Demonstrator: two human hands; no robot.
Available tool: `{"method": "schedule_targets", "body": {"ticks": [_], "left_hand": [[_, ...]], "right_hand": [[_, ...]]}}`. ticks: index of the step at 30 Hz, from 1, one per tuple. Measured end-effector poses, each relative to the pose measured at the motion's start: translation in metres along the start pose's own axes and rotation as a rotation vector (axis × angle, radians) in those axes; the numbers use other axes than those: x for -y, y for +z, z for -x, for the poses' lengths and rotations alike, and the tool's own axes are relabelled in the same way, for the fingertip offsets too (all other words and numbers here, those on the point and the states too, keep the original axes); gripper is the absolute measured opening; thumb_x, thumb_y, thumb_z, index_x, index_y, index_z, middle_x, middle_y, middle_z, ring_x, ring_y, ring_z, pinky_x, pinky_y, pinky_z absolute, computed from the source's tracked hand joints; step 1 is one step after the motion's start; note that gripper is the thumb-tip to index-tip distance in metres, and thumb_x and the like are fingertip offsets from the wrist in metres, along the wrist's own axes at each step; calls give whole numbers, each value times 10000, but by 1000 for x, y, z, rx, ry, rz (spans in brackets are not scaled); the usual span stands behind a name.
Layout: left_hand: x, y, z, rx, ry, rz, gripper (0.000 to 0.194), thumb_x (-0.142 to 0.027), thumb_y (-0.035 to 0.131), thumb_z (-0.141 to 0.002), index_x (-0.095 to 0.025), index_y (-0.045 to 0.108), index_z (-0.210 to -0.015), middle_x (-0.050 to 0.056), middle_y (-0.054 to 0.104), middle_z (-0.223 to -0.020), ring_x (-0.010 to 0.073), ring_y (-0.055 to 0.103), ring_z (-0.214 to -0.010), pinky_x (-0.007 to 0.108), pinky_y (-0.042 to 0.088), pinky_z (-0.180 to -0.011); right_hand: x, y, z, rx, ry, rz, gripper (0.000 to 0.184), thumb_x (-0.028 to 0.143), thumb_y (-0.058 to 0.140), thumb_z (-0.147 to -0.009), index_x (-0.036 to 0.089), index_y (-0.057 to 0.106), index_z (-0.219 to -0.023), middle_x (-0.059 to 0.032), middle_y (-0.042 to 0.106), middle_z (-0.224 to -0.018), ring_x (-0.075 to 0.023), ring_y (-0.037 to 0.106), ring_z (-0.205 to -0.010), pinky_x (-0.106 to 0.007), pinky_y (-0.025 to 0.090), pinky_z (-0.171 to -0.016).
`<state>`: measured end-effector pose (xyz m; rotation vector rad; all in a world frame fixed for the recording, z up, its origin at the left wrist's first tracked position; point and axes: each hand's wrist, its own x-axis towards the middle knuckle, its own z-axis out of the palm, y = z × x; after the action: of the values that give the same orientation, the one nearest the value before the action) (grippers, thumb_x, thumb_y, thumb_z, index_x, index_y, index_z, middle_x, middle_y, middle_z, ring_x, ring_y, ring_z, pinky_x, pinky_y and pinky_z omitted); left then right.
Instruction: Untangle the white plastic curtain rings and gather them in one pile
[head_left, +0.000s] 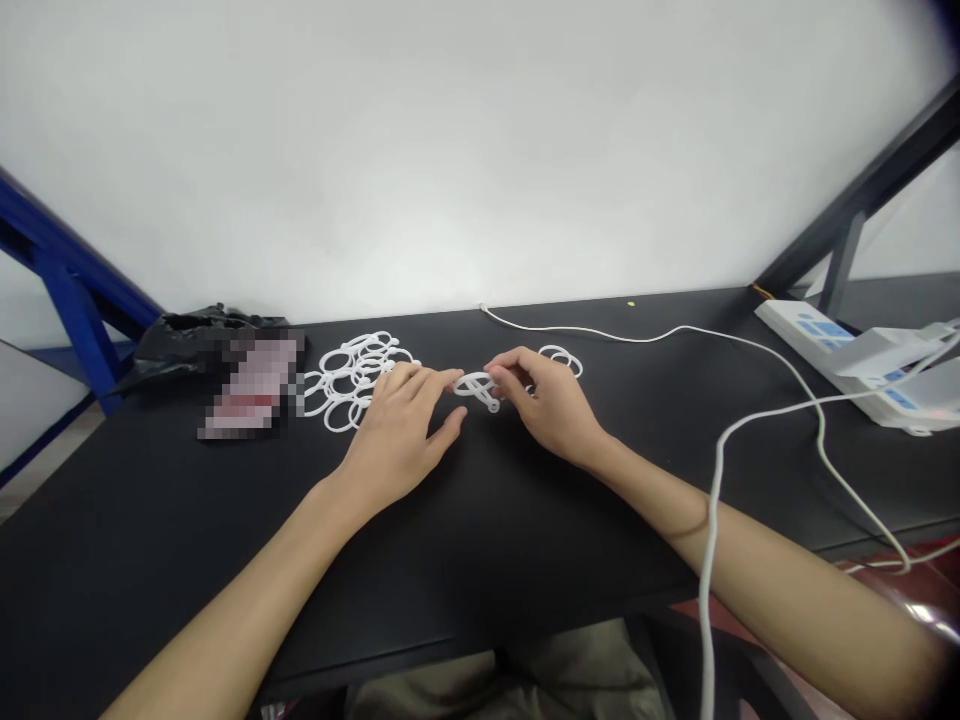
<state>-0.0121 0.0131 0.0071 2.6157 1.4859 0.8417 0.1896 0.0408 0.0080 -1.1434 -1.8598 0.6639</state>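
Observation:
Both hands meet over a small white plastic ring piece [475, 387] on the black table [480, 540]. My left hand [401, 430] rests palm down with its fingertips pinching the piece's left side. My right hand [544, 400] curls its fingers round the piece's right side. A pile of several white rings [352, 385] lies just left of my left hand. A few more white rings [561, 358] sit behind my right hand.
A black plastic bag [199, 335] and a blurred pinkish object [251, 390] lie at the far left. A white cable [720, 440] crosses the right of the table over my right forearm. A white power strip [862, 365] sits at the far right. Behind stands a white wall [450, 150].

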Motion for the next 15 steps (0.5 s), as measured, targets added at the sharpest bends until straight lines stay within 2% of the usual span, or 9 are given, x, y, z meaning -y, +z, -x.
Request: {"method": "schedule_targets", "body": {"ticks": [5, 10, 13, 15], "left_hand": [[-2, -1, -1, -14, -10, 33, 273, -295, 480, -961, -193, 563, -1200, 71, 670, -1085, 252, 520, -1056, 425, 432, -940], [-4, -1, -2, -42, -42, 108, 214, -289, 451, -981, -189, 607, -1088, 57, 676, -983, 224, 565, -976, 360, 484, -846], [-4, -1, -2, -77, -53, 104, 212, -305, 464, -982, -195, 622, -1072, 54, 685, -968, 220, 589, -956, 346, 500, -819], [-4, -1, -2, -109, -82, 107, 204, -329, 494, -975, -221, 637, -1072, 41, 697, -963, 215, 610, -933, 339, 510, -802]], "right_hand": [[4, 1, 2, 5, 18, -69, 158, 331, 538, -954, 204, 628, -932, -2, 708, -772, -148, 687, -716, -283, 513, -692], [6, 2, 4, 34, 10, -62, 171, 318, 523, -960, 193, 636, -933, -2, 706, -773, -136, 674, -715, -271, 511, -702], [5, 3, 5, 46, -8, -54, 190, 318, 492, -971, 193, 634, -989, -21, 713, -857, -145, 674, -765, -286, 519, -729], [3, 2, 5, 50, -29, -39, 214, 278, 452, -976, 199, 614, -1092, -37, 717, -955, -148, 671, -811, -306, 524, -771]]}}
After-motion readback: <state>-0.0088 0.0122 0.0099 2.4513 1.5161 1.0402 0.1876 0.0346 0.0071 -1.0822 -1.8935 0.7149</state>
